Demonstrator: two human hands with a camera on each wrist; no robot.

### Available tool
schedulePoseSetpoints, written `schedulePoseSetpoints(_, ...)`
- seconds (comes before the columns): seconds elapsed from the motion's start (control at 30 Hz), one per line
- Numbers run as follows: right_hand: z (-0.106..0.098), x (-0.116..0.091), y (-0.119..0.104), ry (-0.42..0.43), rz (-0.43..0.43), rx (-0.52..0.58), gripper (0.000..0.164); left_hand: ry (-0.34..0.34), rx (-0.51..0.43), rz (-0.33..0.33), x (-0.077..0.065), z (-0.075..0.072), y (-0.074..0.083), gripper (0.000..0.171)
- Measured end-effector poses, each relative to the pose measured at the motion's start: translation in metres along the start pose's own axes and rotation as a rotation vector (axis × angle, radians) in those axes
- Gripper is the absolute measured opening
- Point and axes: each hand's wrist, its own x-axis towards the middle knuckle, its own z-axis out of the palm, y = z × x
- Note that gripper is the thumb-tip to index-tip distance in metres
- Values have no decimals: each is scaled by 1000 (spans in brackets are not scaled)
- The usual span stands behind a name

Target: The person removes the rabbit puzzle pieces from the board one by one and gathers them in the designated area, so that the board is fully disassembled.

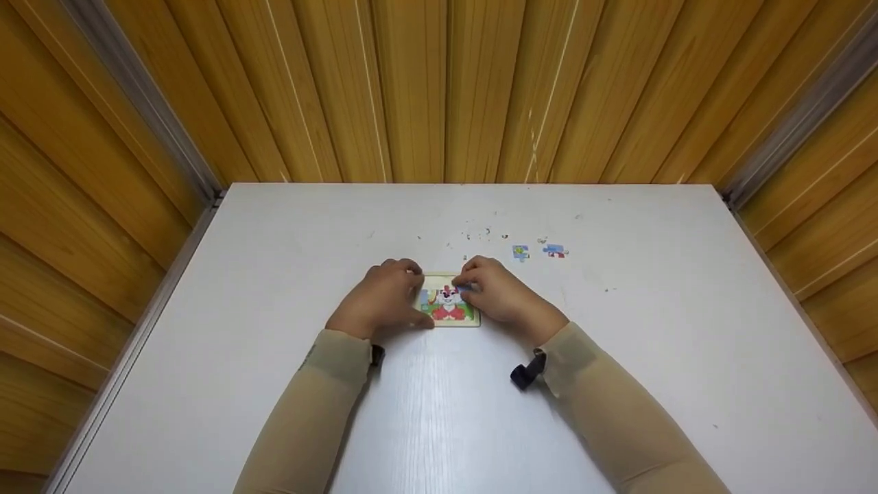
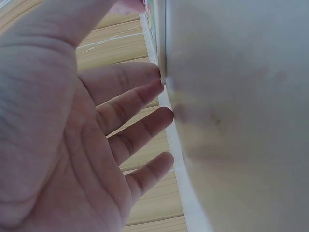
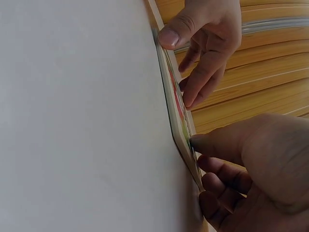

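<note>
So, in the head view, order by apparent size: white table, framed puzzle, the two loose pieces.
1. White table
2. Framed puzzle
3. Left loose piece and right loose piece: too alike to rank.

Left forearm (image 1: 302,418) and right forearm (image 1: 631,418) slant inward, bringing the hands close together! Left hand (image 1: 391,295) braces with its thumb well apart from the fingers; just beside it, right hand (image 1: 499,291) pinches, fingers bent towards the thumb.
</note>
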Motion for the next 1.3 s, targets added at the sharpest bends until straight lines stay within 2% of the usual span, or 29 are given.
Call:
schedulePoseSetpoints(0.3, 2, 1, 0, 32, -3, -37, 25, -16, 25, 19, 1, 0, -2, 62)
schedulePoseSetpoints(0.5, 1, 1, -2, 41, 18, -36, 22, -27, 20, -2, 3, 0, -2, 66)
schedulePoseSetpoints(0.77, 2, 1, 0, 50, -8, -69, 21, -34, 18, -11, 2, -1, -1, 69)
schedulePoseSetpoints(1.07, 2, 3, 3, 70, 21, -30, 43, -34, 6, -10, 1, -1, -1, 66)
schedulePoseSetpoints(1.3, 1, 1, 3, 83, 15, -58, 43, -19, -1, -3, 0, -1, 1, 60)
